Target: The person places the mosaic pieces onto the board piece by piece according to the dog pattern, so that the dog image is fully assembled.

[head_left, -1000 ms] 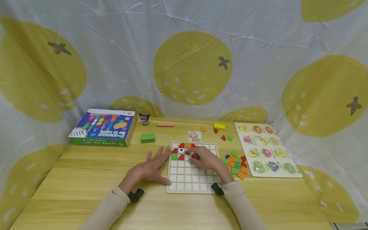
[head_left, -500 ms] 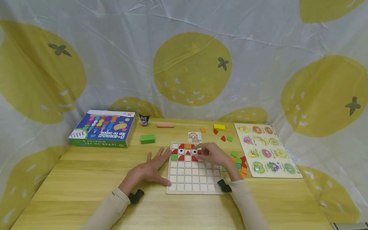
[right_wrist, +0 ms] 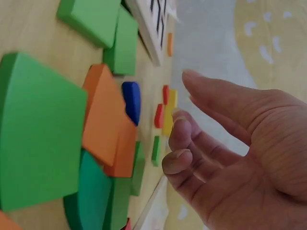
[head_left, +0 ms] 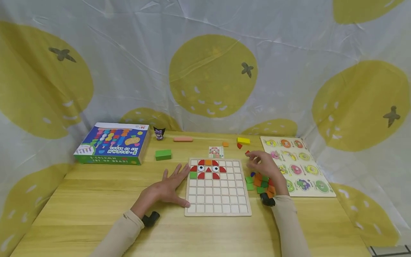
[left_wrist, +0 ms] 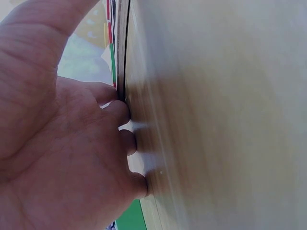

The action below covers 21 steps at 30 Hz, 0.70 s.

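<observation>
Left hand: the left hand (head_left: 167, 187) is laid flat on the table (head_left: 96, 200), fingers straight and spread, fingertips touching the left edge of the grid board (head_left: 217, 210); nothing is gripped.
Right hand: the right hand (head_left: 264, 165) is held above the table just right of the board, over the far end of the loose pieces (head_left: 261, 182); the fingers are loosely curved and apart, and nothing is held (plain in the right wrist view).
Grid board: set near the middle of the table; red, orange and green pieces and two eye pieces fill part of its far rows.
Loose pieces: a heap of green, orange, red and blue shapes is seen between the board and the fruit puzzle (head_left: 297, 166).
Far-left corner: a bead-set box (head_left: 112, 143) is placed there, a green block (head_left: 163, 154) beside it.
</observation>
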Available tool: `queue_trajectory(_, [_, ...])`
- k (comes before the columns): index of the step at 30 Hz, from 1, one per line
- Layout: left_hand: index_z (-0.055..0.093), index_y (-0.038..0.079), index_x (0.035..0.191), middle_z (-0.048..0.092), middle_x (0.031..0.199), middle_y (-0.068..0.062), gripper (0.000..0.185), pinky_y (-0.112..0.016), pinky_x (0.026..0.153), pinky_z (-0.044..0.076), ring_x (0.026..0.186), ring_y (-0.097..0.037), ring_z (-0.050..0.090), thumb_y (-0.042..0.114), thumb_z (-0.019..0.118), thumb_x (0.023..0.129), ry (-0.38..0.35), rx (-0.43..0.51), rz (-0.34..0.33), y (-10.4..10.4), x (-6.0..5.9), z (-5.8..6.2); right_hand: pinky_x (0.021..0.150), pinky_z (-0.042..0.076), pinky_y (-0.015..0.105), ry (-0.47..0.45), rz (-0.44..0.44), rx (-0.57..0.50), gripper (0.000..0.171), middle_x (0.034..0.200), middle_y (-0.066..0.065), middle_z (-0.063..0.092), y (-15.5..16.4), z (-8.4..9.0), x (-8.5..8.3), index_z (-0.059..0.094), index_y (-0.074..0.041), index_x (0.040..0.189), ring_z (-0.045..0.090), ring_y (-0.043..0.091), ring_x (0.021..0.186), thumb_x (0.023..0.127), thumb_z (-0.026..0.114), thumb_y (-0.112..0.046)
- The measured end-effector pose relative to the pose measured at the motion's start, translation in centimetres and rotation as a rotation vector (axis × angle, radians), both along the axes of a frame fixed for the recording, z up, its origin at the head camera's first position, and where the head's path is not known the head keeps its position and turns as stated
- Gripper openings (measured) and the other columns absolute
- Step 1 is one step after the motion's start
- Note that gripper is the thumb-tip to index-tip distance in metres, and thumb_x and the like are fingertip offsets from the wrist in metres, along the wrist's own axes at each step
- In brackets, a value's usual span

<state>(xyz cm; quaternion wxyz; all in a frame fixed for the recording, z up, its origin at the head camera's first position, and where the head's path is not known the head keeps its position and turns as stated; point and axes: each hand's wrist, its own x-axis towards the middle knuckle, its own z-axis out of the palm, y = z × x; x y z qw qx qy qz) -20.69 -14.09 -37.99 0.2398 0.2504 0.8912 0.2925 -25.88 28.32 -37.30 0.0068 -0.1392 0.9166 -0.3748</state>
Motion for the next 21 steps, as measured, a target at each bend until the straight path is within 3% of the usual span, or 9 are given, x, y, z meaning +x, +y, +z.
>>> queue_trajectory(8, [0.008, 0.011, 0.175, 0.000, 0.183, -0.010, 0.132, -0.070, 0.126, -0.015, 0.167, -0.037, -0.011, 0.050, 0.094, 0.082, 0.000, 0.013, 0.003, 0.0, -0.1, 0.0, 0.075, 0.054, 0.038, 0.007, -0.086, 0.055, 0.041, 0.123, 0.028, 0.065, 1.8, -0.2, 0.0, 0.072, 0.008, 0.130, 0.064, 0.031, 0.089, 0.092, 0.084, -0.002])
queue_trajectory(13, [0.007, 0.011, 0.175, 0.000, 0.182, -0.011, 0.133, -0.070, 0.126, -0.016, 0.167, -0.037, -0.012, 0.051, 0.094, 0.082, 0.000, 0.009, 0.002, 0.0, -0.1, 0.0, 0.070, 0.049, 0.034, 0.061, -0.067, 0.086, 0.046, 0.146, 0.036, 0.056, 2.4, -1.0, -0.3, 0.065, 0.011, 0.138, 0.058, 0.020, 0.076, 0.095, 0.079, 0.000])
queue_trajectory(16, [0.008, 0.011, 0.175, 0.000, 0.183, -0.010, 0.132, -0.070, 0.126, -0.016, 0.167, -0.037, -0.012, 0.051, 0.094, 0.082, -0.001, 0.010, 0.001, 0.0, -0.1, 0.0, 0.066, 0.045, 0.032, 0.039, -0.053, 0.080, 0.047, 0.128, 0.034, 0.068, 2.4, -1.3, -0.5, 0.062, 0.011, 0.142, 0.054, 0.017, 0.070, 0.099, 0.076, -0.002])
queue_trajectory(20, [0.008, 0.012, 0.175, 0.000, 0.183, -0.010, 0.132, -0.070, 0.126, -0.016, 0.167, -0.037, -0.012, 0.052, 0.093, 0.082, -0.006, 0.005, 0.004, 0.0, -0.1, 0.0, 0.062, 0.045, 0.030, 0.020, -0.109, 0.056, 0.040, 0.093, 0.021, 0.073, 2.3, -1.5, -0.7, 0.070, 0.007, 0.135, 0.058, 0.019, 0.072, 0.097, 0.078, -0.003])
queue_trajectory(21, [0.008, 0.012, 0.175, 0.000, 0.183, -0.010, 0.132, -0.070, 0.126, -0.016, 0.167, -0.038, -0.012, 0.052, 0.093, 0.082, -0.007, 0.005, 0.006, 0.0, -0.1, 0.0, 0.062, 0.047, 0.030, 0.022, -0.121, 0.046, 0.037, 0.095, 0.020, 0.075, 2.2, -1.5, -0.8, 0.072, 0.006, 0.132, 0.061, 0.021, 0.074, 0.096, 0.079, -0.002])
